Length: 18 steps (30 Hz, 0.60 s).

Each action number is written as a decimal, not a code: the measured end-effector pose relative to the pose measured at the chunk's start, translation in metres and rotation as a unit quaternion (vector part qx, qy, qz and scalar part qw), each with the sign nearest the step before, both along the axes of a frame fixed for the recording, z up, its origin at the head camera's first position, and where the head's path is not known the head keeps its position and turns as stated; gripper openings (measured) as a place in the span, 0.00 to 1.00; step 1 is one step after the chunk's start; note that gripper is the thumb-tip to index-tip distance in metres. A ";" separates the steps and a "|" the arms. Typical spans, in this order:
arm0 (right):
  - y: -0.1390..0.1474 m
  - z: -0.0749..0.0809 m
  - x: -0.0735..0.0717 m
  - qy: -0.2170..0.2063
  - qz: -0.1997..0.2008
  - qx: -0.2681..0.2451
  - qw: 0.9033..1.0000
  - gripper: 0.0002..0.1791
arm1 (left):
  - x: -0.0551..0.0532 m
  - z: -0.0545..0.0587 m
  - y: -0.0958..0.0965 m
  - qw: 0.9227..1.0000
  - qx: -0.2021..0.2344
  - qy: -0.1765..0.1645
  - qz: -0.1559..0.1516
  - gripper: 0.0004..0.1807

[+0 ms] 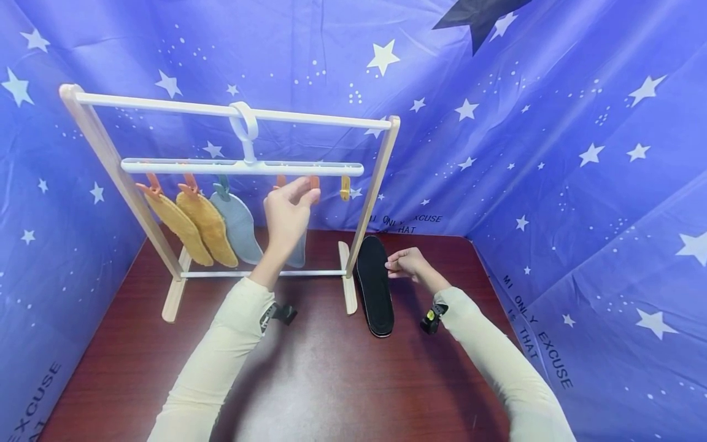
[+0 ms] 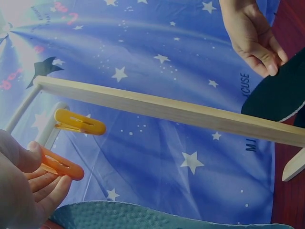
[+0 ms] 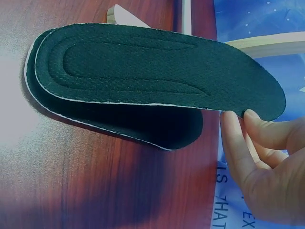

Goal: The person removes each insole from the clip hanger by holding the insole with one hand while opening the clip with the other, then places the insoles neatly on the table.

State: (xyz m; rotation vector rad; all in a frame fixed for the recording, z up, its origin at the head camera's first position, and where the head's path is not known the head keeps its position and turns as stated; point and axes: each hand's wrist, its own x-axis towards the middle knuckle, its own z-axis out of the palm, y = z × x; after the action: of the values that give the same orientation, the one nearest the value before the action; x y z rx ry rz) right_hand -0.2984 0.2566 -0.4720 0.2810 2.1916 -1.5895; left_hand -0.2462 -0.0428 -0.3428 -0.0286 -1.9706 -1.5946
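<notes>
My left hand [image 1: 289,212] is raised at the white hanger [image 1: 298,168], thumb and fingers pinching an orange clip [image 2: 64,164] that hangs from its bar. A yellow clip [image 1: 345,188] hangs beside it at the bar's right end. On the right, my right hand [image 1: 411,265] pinches the edge of a black insole [image 3: 133,62] near its toe. That end is tilted up off a second black insole [image 3: 159,126] lying beneath it on the table. Behind the left hand a grey-blue insole [image 1: 299,248] hangs, partly hidden.
A wooden rack [image 1: 377,184] with white rods carries the hanger. Two yellow insoles [image 1: 178,224] and another grey-blue insole [image 1: 239,227] hang from clips at left. The dark red table [image 1: 309,368] lies below, with a blue star-patterned curtain [image 1: 541,202] around it.
</notes>
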 end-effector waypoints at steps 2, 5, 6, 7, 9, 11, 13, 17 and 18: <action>0.000 -0.001 -0.001 -0.003 -0.002 0.004 1.000 0.10 | 0.000 0.000 0.000 1.000 0.000 0.000 0.000 0.16; 0.000 -0.003 -0.002 -0.006 -0.009 0.012 1.000 0.08 | -0.001 0.000 0.000 1.000 0.002 -0.001 -0.002 0.17; -0.001 -0.004 -0.002 -0.008 -0.012 0.013 1.000 0.08 | -0.001 0.000 0.000 1.000 0.003 -0.002 -0.002 0.17; -0.001 -0.005 -0.002 -0.009 -0.014 0.015 1.000 0.08 | -0.001 0.000 0.000 1.000 0.003 -0.002 -0.003 0.16; -0.001 -0.007 -0.003 -0.008 -0.017 0.014 1.000 0.08 | -0.001 -0.001 0.000 1.000 0.004 -0.002 -0.004 0.16; -0.001 -0.010 -0.003 -0.008 -0.021 0.012 1.000 0.08 | -0.001 -0.001 0.000 1.000 0.003 -0.001 -0.005 0.16; -0.001 -0.012 -0.004 -0.008 -0.023 0.011 1.000 0.09 | -0.001 -0.001 0.000 1.000 0.003 0.000 -0.005 0.16; 0.000 -0.016 -0.005 -0.003 -0.024 0.016 1.000 0.12 | 0.000 0.000 0.001 1.000 -0.002 -0.003 0.000 0.16; 0.000 -0.017 -0.005 -0.001 -0.024 0.018 1.000 0.12 | 0.000 0.000 0.001 1.000 -0.004 -0.004 0.001 0.16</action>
State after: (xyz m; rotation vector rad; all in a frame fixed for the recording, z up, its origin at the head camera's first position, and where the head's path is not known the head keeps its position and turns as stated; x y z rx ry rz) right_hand -0.3032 0.2562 -0.4890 0.3478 2.2302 -1.5758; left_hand -0.2464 -0.0422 -0.3427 -0.0236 -1.9819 -1.5874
